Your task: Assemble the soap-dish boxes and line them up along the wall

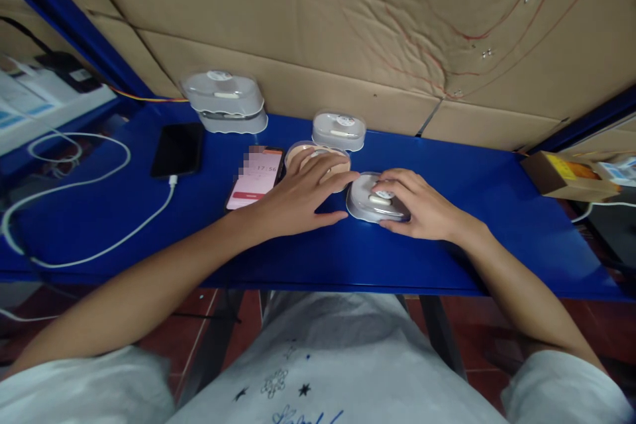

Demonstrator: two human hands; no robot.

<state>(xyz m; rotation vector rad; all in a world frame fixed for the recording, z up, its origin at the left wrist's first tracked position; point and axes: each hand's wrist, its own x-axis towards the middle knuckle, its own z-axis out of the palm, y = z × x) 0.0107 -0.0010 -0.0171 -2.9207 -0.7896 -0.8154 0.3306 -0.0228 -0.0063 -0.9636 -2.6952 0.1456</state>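
Note:
My left hand [311, 187] lies palm down over a peach-coloured oval container [342, 162], its fingers spread and its thumb apart. Whether the fingertips touch that container I cannot tell, as the hand hides most of it. Just right of it, a grey oval container [365, 202] with a clear lid rests on the blue table. My right hand [420, 205] grips this one from its right side, thumb at the front and fingers over the lid. On top of the lid are a round white sticker and a small pale oblong piece.
Behind my hands stands another clear-lidded container [338, 132]. Two more are stacked at the back left [223, 103]. A lit phone [256, 179] lies beside my left hand; a dark device [177, 149] trails a white cable. A cardboard box [561, 175] sits far right.

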